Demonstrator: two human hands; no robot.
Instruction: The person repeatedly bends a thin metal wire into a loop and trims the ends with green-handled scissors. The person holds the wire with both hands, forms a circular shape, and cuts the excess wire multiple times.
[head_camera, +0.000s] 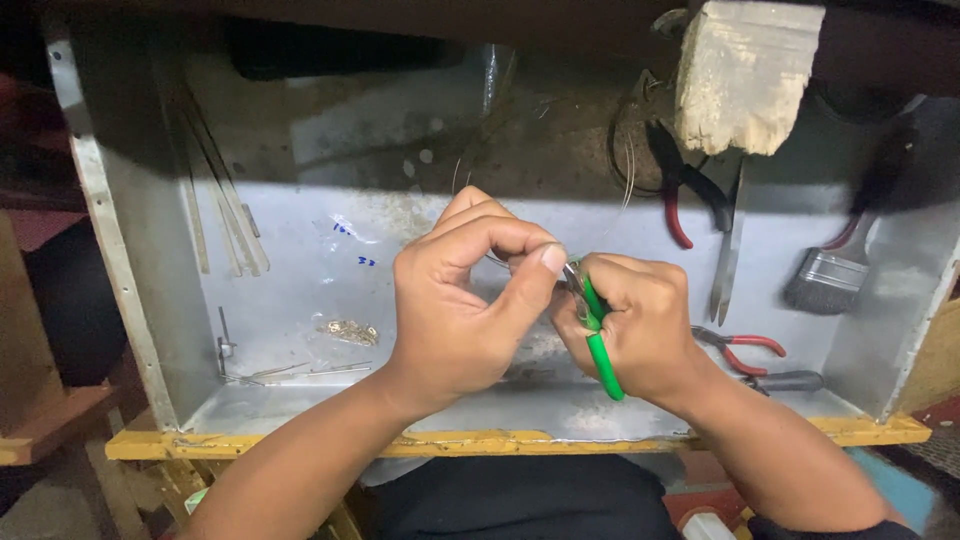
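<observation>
Gripping green-handled pliers (598, 335) in a closed right hand (640, 325), a person works over a shallow metal tray (300, 300) — the tool's long axis runs on a slant, handles pointing down toward the tray's yellow front edge (300, 443), its nose pointing up and left to the left hand (465, 300). That hand's thumb and forefinger are pinched together right at the plier tip, on something too small to make out; a thin wire (625, 190) arcs up and away behind the knuckles. Both hands hover at the middle of the tray and hide the floor beneath them. To the right lie red-handled pliers (745, 348), metal shears (728, 255) and a flat paintbrush (835, 275), with a second red-and-black pair (685, 190) under a pale wooden block (745, 70). At left, thin metal strips (235, 220) lean on the back wall, and a small heap of gold-coloured bits (350, 332) rests well apart from the hands.
</observation>
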